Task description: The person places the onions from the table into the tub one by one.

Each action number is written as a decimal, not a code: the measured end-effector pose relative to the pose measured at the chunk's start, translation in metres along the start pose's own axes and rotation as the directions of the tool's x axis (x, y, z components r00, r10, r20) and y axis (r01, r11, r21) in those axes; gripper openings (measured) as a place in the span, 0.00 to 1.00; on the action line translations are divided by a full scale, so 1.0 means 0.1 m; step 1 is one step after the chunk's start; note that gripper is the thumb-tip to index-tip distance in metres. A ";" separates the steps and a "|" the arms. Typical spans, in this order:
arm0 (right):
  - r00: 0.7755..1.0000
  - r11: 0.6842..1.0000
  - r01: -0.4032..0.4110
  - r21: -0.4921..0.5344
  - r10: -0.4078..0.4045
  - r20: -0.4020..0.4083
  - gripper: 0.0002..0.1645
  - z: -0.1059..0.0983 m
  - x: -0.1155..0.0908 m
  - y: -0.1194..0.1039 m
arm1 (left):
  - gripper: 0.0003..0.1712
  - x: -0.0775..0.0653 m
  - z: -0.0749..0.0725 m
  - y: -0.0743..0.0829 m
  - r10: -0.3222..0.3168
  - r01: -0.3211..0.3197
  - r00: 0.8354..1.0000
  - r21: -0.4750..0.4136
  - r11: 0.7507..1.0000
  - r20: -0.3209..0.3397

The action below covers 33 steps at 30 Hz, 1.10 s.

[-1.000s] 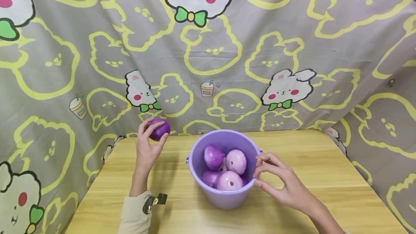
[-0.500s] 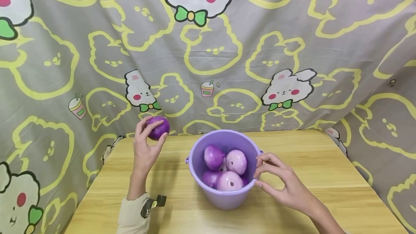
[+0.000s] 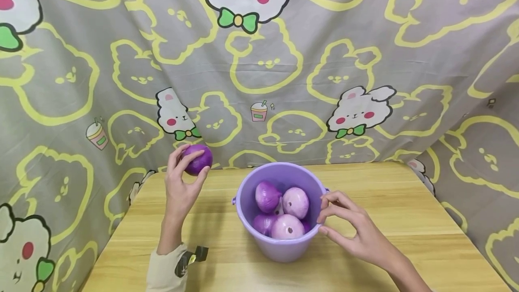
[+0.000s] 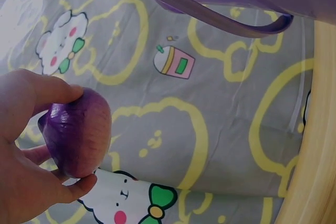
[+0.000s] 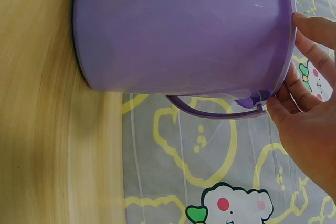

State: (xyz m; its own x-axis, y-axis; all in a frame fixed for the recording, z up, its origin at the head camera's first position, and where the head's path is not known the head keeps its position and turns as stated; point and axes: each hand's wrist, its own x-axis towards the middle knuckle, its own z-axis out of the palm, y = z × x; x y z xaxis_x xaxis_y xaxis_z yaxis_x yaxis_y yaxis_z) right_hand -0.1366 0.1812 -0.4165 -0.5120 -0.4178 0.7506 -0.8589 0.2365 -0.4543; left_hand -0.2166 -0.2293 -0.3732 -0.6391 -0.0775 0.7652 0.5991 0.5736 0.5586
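In the head view my left hand holds a purple onion in the air, left of the bucket. The left wrist view shows the onion between thumb and fingers, its pointed end toward the palm. A purple plastic bucket stands upright on the table, with several onions inside, some deep purple and others pale with a dark root spot, such as the pale onion. My right hand holds the bucket's right rim with bent fingers; the right wrist view has the fingertips right at the rim.
The bucket's handle hangs down on the far side. The wood-look table reaches back to a grey curtain with yellow outlines and white rabbits. A dark strap device sits on the left sleeve.
My left hand has shifted slightly left and up with the onion. The bucket and my right hand have stayed in place.
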 end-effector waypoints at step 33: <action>1.000 1.000 -0.010 -0.022 0.010 0.006 0.26 0.00 -0.01 0.01 | 0.25 0.01 -0.11 0.49 0.036 -0.030 0.999 -0.210 0.977 0.024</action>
State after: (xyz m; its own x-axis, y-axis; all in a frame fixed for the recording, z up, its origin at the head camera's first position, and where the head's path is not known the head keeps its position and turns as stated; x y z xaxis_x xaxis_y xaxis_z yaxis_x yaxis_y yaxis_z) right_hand -0.1366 0.1822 -0.4173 -0.5208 -0.4203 0.7430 -0.8536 0.2599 -0.4514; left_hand -0.1825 -0.2100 -0.3415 -0.6287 -0.0370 0.7768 0.7059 0.3920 0.5899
